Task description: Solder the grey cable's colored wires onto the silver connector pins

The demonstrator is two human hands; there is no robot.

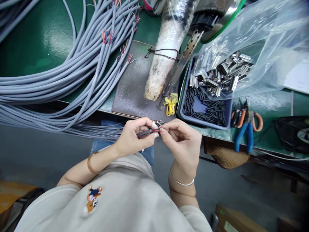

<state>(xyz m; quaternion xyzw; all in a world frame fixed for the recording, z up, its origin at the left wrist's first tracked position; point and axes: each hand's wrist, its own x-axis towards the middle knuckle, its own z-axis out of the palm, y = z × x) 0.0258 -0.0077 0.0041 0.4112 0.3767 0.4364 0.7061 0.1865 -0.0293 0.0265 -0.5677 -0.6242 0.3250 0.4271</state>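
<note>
Both hands meet at the centre of the frame, just below the worktop [36, 48] edge. Left hand [135, 137] is clenched around the grey cable end [145, 132], thumb pressing on top. Right hand [183, 141] pinches the thin coloured wires [160, 130] that fan out of that cable, fingertips touching a small metal connector [156, 124] between the two hands. A bundle of grey cables [60, 80] sweeps across the upper left. Right of centre, a blue tray [205, 124] holds short black sleeves, with a clear bag of metal shells [222, 75] lying over it. Blue-handled pliers [243, 132] lie at right, beside the tray.
</note>
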